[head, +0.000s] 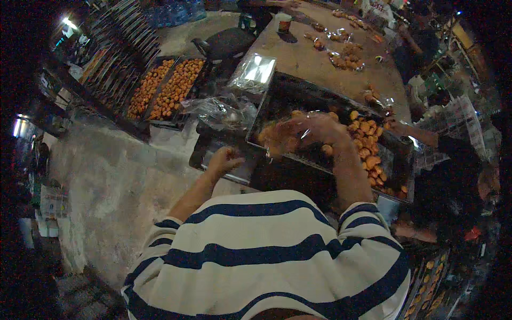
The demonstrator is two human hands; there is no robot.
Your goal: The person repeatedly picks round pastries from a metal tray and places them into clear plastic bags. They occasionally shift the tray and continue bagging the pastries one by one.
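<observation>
My right hand (322,126), blurred, is over the large black baking tray (276,100), shut on a clear plastic bag of brown baked pieces (278,138). Small round golden baked goods (365,140) lie heaped in the right part of that tray. My left hand (225,159) hovers over a dark flat tray or surface (236,168) at the left, fingers curled; whether it holds something cannot be told. Crumpled clear plastic bags (226,114) lie just beyond it, and a stack of flat clear bags (254,72) rests at the table's corner.
Filled clear bags (346,58) and a tub (283,23) stand on the brown table (304,52). Two trays of round baked goods (176,90) are at the left, beside a tray rack (120,36). Another person's forearm (416,132) reaches in from the right.
</observation>
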